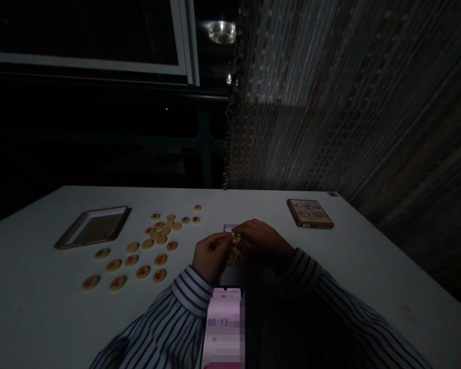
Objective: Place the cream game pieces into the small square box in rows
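Observation:
My left hand (209, 254) and my right hand (267, 243) meet over a small container (228, 227) at the middle of the table, hiding much of it. Between their fingertips is a round xiangqi piece (235, 237) with a black character facing up. Both hands are closed, with fingers on that piece. Below them, more xiangqi pieces (235, 256) lie in the container, dim and partly covered. Left of my hands, several loose xiangqi pieces (160, 259) are spread over the tabletop, some with red characters, some black, some showing plain faces.
An open shallow box part (67, 241) lies on the white table (353, 297) at the left. A flat printed box (310, 213) is at the back right. A phone (223, 323) showing 00:13 is nearest me. Beyond the table hangs a bead curtain (292, 138).

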{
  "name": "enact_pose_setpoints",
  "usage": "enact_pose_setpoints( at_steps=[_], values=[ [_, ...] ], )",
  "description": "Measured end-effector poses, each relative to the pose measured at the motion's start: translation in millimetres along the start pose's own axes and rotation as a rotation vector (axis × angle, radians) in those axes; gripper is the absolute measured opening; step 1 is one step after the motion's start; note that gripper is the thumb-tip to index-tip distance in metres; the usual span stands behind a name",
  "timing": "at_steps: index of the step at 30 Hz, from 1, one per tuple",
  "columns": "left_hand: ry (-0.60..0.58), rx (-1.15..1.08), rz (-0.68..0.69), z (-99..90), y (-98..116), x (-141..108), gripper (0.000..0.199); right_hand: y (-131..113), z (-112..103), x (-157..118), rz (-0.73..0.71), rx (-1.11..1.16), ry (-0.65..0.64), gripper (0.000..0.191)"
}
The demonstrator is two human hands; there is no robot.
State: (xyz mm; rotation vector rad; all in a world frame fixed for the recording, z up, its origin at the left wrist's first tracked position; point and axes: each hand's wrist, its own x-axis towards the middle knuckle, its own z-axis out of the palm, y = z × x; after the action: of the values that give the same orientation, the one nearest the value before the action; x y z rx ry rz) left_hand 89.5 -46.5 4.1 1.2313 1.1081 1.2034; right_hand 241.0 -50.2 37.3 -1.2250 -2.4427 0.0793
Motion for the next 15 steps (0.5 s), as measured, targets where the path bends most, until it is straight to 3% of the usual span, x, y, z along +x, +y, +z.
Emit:
enact_pose_setpoints(
  at_steps=[15],
  values=[
    [-0.032,0.088,0.071,-3.6,-2.9,0.8,0.025,1.6,-0.5,-0.4,0.015,-0.026,0.009,0.027]
  ],
)
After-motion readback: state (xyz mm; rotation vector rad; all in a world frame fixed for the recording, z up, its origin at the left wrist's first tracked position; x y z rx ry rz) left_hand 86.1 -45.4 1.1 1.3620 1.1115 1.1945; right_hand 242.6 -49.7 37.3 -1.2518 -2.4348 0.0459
